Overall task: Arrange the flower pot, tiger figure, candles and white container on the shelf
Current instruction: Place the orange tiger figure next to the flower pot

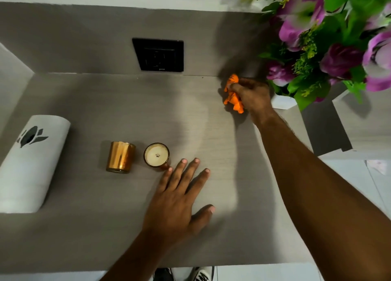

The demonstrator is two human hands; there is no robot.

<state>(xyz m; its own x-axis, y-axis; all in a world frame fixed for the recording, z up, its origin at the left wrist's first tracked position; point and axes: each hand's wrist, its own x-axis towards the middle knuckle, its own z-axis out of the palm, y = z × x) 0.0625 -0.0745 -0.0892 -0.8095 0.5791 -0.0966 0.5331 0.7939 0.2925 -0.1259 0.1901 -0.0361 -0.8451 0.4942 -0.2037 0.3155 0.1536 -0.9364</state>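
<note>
My right hand (251, 97) is closed around the orange tiger figure (232, 94) near the back right of the grey shelf (105, 103), beside the flower pot. The white flower pot (282, 101) holds purple flowers (330, 39) and stands at the right end. My left hand (179, 194) rests flat on the shelf with fingers spread, its fingertips just right of the candles. Two gold glass candles sit near the front middle: one (120, 157) lies on its side, the other (156, 154) stands upright and shows white wax. A white container (31, 162) with a black flower print lies on its side at the left.
A black wall socket (158, 55) is set in the back panel above the shelf. A side panel (14, 67) bounds the shelf at the left. To the right a lower grey surface (366, 119) adjoins. Shoes (184, 275) show on the floor below the front edge.
</note>
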